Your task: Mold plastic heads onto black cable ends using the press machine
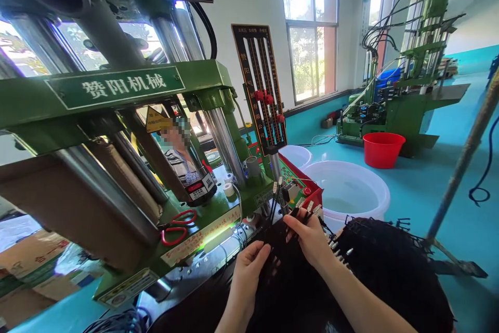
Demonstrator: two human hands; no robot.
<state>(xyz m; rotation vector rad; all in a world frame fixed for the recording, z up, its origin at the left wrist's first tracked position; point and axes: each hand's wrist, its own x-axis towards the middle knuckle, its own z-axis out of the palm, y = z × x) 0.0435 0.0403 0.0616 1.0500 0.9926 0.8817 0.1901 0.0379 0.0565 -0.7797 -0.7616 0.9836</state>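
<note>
Cables (307, 213), pinched in right hand (314, 242); narrow pinch in left hand (250, 261) at eight o'clock (cannot tell on what). Could tangle if pulled past crowded metal tips (275, 187).

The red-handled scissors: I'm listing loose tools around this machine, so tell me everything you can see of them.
The scissors lie on the green machine bed, beside a shiny steel column. Their two loop handles are red, smooth and plastic-looking, set apart from each other and facing the picture's right. The blades can't be made out clearly. Neither of the person's hands touches them.
</note>
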